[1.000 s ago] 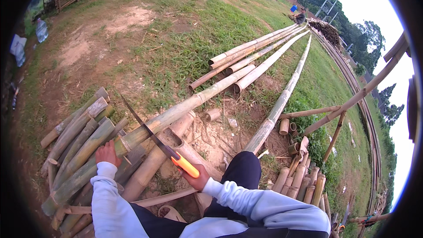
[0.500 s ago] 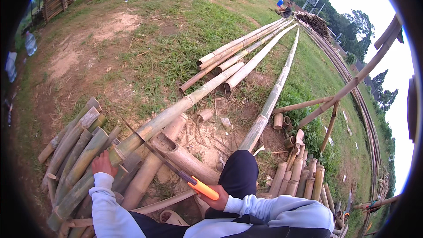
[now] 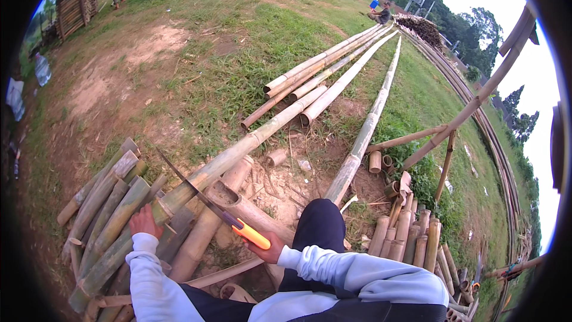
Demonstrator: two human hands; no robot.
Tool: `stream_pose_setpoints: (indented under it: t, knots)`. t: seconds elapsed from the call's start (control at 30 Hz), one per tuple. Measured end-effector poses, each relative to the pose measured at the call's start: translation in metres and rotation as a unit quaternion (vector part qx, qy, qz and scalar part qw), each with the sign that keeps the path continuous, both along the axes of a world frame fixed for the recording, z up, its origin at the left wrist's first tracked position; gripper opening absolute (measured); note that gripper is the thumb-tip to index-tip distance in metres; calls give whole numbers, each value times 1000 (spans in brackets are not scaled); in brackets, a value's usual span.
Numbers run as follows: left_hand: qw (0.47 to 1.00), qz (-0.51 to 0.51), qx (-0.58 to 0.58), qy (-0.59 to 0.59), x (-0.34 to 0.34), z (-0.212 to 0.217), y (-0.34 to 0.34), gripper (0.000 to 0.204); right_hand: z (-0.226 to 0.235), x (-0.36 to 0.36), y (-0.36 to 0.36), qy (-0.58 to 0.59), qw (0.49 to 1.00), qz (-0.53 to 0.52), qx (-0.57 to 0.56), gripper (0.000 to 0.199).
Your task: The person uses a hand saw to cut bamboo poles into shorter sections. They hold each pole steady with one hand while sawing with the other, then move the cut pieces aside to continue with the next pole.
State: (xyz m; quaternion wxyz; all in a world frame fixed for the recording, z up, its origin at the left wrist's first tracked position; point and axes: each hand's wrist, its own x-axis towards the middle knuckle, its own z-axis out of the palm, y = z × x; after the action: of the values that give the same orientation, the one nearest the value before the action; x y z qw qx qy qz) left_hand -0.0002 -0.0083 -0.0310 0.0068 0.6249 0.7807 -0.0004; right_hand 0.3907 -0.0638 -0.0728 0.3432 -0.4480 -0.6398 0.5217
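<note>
A long bamboo pole [image 3: 238,150] runs diagonally from the far middle down to the lower left, resting over other bamboo pieces. My left hand [image 3: 145,223] is closed on the pole beside a node. My right hand [image 3: 271,248] grips the orange handle of a handsaw [image 3: 204,198]. The dark blade lies across the pole, a little to the right of my left hand, its tip sticking out beyond the far side. How deep the blade sits is too small to tell. Beneath the pole is a thick bamboo piece with a notch cut in its upper side [image 3: 250,207].
Cut bamboo lengths [image 3: 110,197] lie piled at left, and more short pieces [image 3: 405,232] stand at right. Long poles [image 3: 333,59] stretch ahead on grass. A slanting bamboo post [image 3: 471,107] stands at right. Several people are far off, one seated [image 3: 382,14] by the poles.
My right hand has pushed the handsaw forward and to the left across the pole, so more blade shows beyond it. My left hand stays on the pole. The view has shifted slightly.
</note>
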Motion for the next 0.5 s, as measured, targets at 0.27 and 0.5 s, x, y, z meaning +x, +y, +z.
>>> stream_pose_setpoints:
  t: [0.27, 0.5]
  knots:
    - [1000, 10, 3, 6, 3, 5, -3, 61, 8, -1, 1, -9, 999, -4, 37, 23]
    - [1000, 12, 9, 23, 1, 1, -2, 63, -2, -1, 6, -3, 999, 3, 34, 26]
